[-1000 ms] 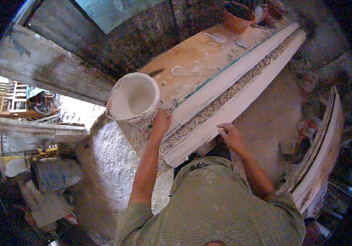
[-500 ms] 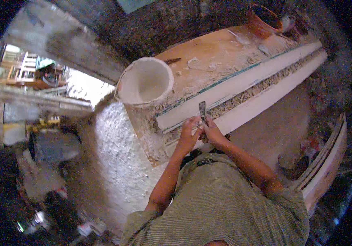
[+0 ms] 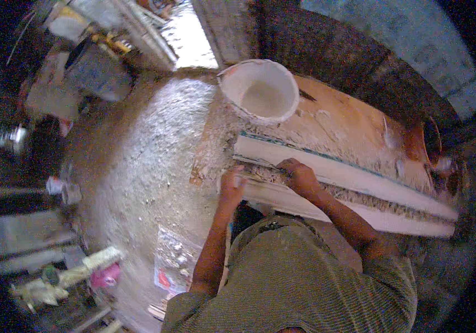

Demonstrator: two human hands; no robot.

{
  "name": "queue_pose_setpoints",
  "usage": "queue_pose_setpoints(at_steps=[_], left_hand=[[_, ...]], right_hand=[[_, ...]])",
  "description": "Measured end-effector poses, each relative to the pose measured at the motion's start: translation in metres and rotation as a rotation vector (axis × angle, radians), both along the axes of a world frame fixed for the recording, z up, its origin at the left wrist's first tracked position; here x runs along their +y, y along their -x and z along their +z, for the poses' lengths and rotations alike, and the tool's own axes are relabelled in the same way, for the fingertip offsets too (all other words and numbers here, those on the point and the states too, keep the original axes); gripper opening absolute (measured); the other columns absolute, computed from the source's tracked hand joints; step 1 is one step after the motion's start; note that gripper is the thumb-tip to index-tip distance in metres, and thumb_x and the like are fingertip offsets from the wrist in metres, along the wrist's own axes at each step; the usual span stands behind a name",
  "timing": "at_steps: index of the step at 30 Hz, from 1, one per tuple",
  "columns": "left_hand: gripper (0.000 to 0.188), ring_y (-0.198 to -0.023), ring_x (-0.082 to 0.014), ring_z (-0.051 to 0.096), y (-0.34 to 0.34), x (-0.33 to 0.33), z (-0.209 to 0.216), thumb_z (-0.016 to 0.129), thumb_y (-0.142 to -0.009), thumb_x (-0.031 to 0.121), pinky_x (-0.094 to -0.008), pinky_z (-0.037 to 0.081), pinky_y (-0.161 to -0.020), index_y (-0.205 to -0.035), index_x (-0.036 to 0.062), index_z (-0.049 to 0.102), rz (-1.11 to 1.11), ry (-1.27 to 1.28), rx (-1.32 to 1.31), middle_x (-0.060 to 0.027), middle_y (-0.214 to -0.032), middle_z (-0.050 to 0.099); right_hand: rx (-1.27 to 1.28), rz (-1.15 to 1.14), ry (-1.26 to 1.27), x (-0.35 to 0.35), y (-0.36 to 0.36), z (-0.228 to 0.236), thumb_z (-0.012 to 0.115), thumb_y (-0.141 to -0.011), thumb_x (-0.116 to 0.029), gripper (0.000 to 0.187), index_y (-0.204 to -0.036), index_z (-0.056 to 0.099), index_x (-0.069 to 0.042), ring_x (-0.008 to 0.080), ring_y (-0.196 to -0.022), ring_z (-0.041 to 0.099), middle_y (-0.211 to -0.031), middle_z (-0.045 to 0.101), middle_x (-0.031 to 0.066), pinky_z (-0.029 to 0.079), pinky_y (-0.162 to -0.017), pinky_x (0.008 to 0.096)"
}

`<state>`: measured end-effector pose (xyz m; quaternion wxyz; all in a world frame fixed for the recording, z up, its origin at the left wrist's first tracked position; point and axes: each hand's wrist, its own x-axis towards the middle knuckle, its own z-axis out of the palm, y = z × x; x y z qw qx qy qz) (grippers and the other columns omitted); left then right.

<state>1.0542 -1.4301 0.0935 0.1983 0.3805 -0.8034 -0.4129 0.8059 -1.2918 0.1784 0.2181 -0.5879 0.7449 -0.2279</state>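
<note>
The left hand [image 3: 230, 188] and right hand [image 3: 303, 178] have parted since the earlier frame. In the head view, white strips [image 3: 338, 170] lie under the right's bent fingers and beside the left's curled ones; whether either grips anything, I cannot tell.

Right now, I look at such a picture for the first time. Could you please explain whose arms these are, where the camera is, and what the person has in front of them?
There is no machine here: these are a person's own bare arms. A wide camera on the head looks down, so straight edges bend near the rim.

On the table lie two long pale strips with a rough, crumbly band between them. A white bucket stands near their left end.

The right hand is over the crumbly band; the left hand is at the left end of the nearer strip. Whether either holds something is too blurred to tell.
</note>
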Motion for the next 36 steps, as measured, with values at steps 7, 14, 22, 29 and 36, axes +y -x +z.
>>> queue_pose_setpoints(at_steps=[7, 14, 22, 29, 36], left_hand=[[0.07, -0.139, -0.0464, 0.043, 0.091, 0.06, -0.035, 0.069, -0.091, 0.042, -0.0624, 0.025, -0.12, -0.144, -0.0007, 0.052, -0.181, 0.412, -0.458, -0.0229, -0.15, 0.051], [0.058, -0.134, -0.0441, 0.048, 0.107, 0.049, -0.059, 0.066, -0.089, 0.037, -0.0638, 0.031, -0.115, -0.135, 0.0014, 0.06, -0.024, 0.365, -0.128, -0.0199, -0.144, 0.056], [0.058, -0.136, -0.0416, 0.048, 0.113, 0.048, -0.059, 0.066, -0.086, 0.035, -0.0633, 0.033, -0.115, -0.13, -0.0017, 0.064, 0.032, 0.42, -0.15, -0.0241, -0.146, 0.054], [0.062, -0.139, -0.0413, 0.046, 0.108, 0.055, -0.044, 0.066, -0.085, 0.036, -0.0634, 0.029, -0.118, -0.132, -0.0036, 0.064, -0.046, 0.448, -0.262, -0.0259, -0.146, 0.052], [0.065, -0.138, -0.042, 0.045, 0.102, 0.056, -0.039, 0.068, -0.084, 0.03, -0.0619, 0.03, -0.119, -0.137, -0.0058, 0.058, -0.172, 0.308, -0.313, -0.0255, -0.145, 0.052]], right_hand=[[0.351, 0.437, 0.251, -0.067, 0.006, 0.013, 0.065, -0.092, -0.028, 0.02, -0.103, 0.071, -0.013, 0.0342, -0.072, 0.072, -0.105, 0.069, 0.013, 0.058, -0.063, 0.0489], [0.707, 0.638, -0.04, -0.14, -0.036, 0.028, 0.066, -0.084, -0.02, 0.018, -0.099, 0.068, -0.011, 0.0318, -0.082, 0.072, -0.105, 0.067, 0.0097, 0.059, -0.068, 0.0454], [0.747, 0.825, 0.005, -0.155, -0.032, 0.025, 0.067, -0.084, -0.019, 0.015, -0.095, 0.065, -0.009, 0.0296, -0.082, 0.072, -0.098, 0.065, 0.0117, 0.058, -0.064, 0.0443], [0.749, 0.824, -0.055, -0.155, -0.032, 0.027, 0.067, -0.083, -0.02, 0.017, -0.097, 0.065, -0.01, 0.0282, -0.08, 0.072, -0.099, 0.064, 0.0109, 0.057, -0.063, 0.0438], [0.798, 0.873, -0.022, -0.166, -0.047, 0.024, 0.068, -0.081, -0.017, 0.007, -0.082, 0.071, -0.01, 0.0293, -0.072, 0.072, -0.087, 0.069, 0.0111, 0.058, -0.061, 0.0433]])
